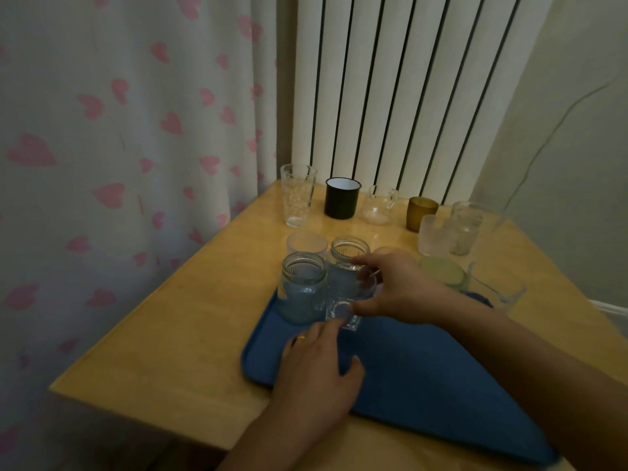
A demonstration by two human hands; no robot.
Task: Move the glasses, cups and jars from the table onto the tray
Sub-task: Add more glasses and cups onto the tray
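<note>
Mug (346,300), clear glass, on blue tray (424,362) beside two jars; right hand (397,287) grips its rim, left hand (319,365) open, fingertips at its handle.

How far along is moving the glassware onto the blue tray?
Early on. Two clear glass jars stand at the far left corner of the blue plastic tray. The right hand grips a clear handled glass mug there, the left hand beside it. Still on the wooden table: the tall patterned glass, black enamel cup, amber glass and several more.
</note>
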